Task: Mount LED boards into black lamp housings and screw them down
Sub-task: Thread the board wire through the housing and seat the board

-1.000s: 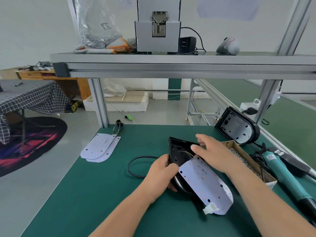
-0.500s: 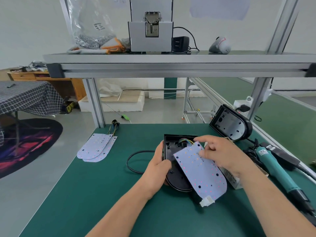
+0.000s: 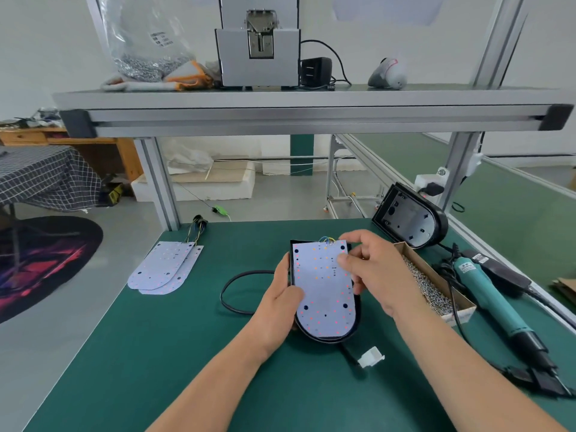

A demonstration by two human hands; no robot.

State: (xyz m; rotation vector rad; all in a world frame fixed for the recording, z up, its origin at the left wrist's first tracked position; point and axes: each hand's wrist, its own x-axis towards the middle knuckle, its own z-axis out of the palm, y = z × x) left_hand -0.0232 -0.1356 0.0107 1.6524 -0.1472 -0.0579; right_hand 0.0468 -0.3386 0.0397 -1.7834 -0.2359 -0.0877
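Note:
A white LED board (image 3: 324,288) lies flat inside a black lamp housing (image 3: 357,319) on the green bench, its coloured wires at the far end. My left hand (image 3: 282,299) grips the housing's left edge, thumb on the board. My right hand (image 3: 374,269) holds the board's right side, thumb pressing on its face, index finger curled over the far corner. A white connector (image 3: 371,357) on a black cable lies just in front of the housing.
Spare LED boards (image 3: 165,268) lie at the left. A second black housing (image 3: 411,218) leans at the back right. A cardboard box of screws (image 3: 433,283) and a teal electric screwdriver (image 3: 489,294) sit right of my hands. A black cable loop (image 3: 233,291) lies left of the housing.
The board was tilted out over the housing's right side. It has swung in and now lies seated in the housing. My right hand moved onto its right edge.

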